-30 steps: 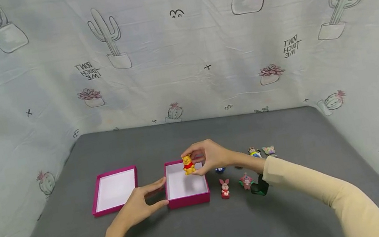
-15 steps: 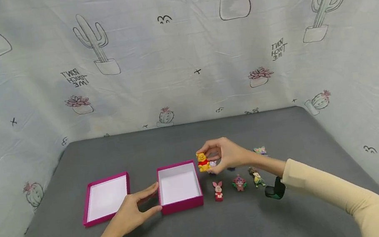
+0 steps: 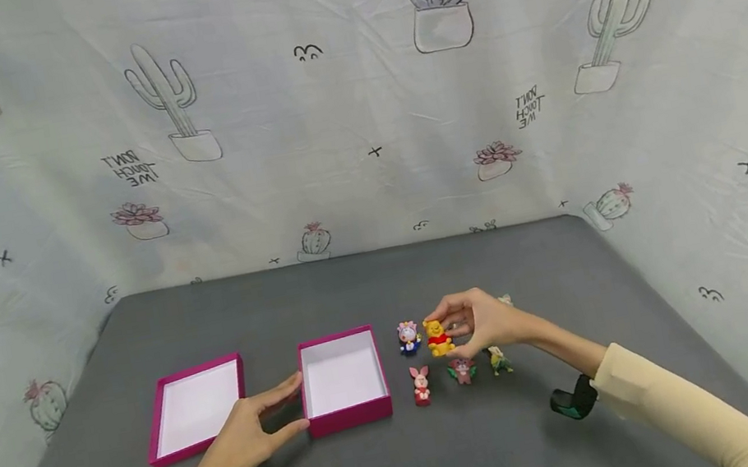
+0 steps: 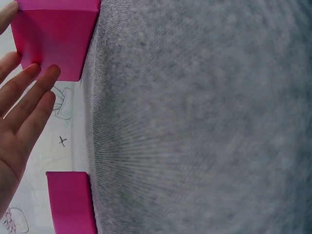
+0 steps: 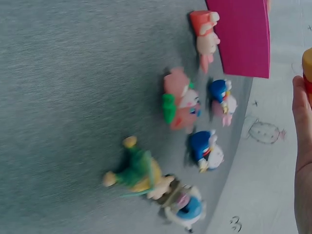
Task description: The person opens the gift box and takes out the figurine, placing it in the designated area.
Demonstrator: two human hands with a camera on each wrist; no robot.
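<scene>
My right hand (image 3: pixel 485 320) pinches a yellow Winnie-the-Pooh figurine (image 3: pixel 439 337) in a red shirt, upright, between fingers and thumb. In the right wrist view only part of that figurine (image 5: pixel 307 73) shows at the right edge. With fingers and thumb extended, my left hand (image 3: pixel 247 433) touches the left wall of a magenta box (image 3: pixel 350 417) with a white inside. The left wrist view shows its fingertips against the box's magenta side (image 4: pixel 56 41). A red-and-pink piglet figurine (image 3: pixel 420 387) and a blue figurine with a pale head (image 3: pixel 409 338) stand right of the box.
The magenta lid (image 3: pixel 197 406) lies white side up left of the box. A pink figurine with green (image 3: pixel 462 371) and a green-and-yellow figurine (image 3: pixel 498 360) stand near my right hand. More figurines, such as a blue-and-white one (image 5: pixel 207 151), are behind it. A patterned curtain (image 3: pixel 337 106) hangs behind the table.
My right hand has carried the Pooh figurine from over the box to the right, among the other figurines. The left hand stays at the box. The head view has shifted slightly.
</scene>
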